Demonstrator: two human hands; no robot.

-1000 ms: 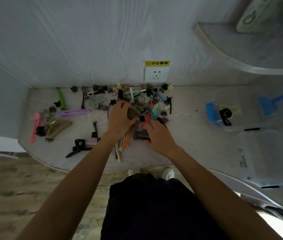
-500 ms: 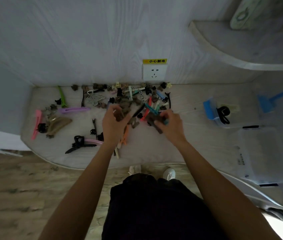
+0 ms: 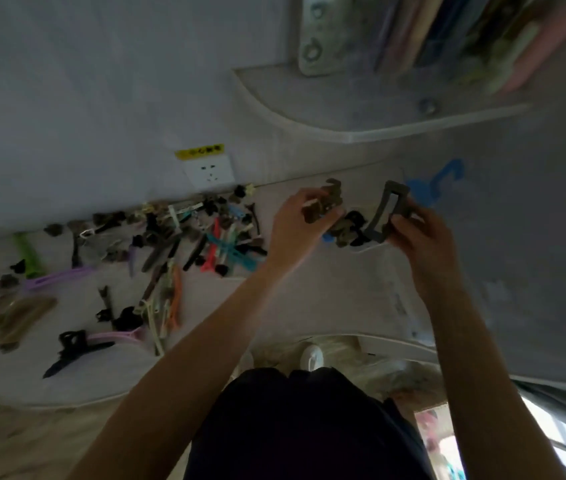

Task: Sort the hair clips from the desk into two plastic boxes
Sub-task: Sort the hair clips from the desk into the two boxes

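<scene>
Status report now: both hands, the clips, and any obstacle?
Left hand shut on brown claw clips. Right hand shut on grey rectangular clip. Both above clear plastic box. Clip pile remains on desk. No obstacle seen.

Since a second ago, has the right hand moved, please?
Yes: the right hand went from the clip pile rightward past the wall socket.

A heap of hair clips point(image 3: 184, 244) of many colours lies on the desk at nine o'clock, spread toward the wall. A brown claw clip point(image 3: 324, 206) and a dark rectangular clip point(image 3: 383, 213) are held up at one o'clock, over a clear plastic box point(image 3: 371, 247) (blurred, blue latch) with dark clips inside.
</scene>
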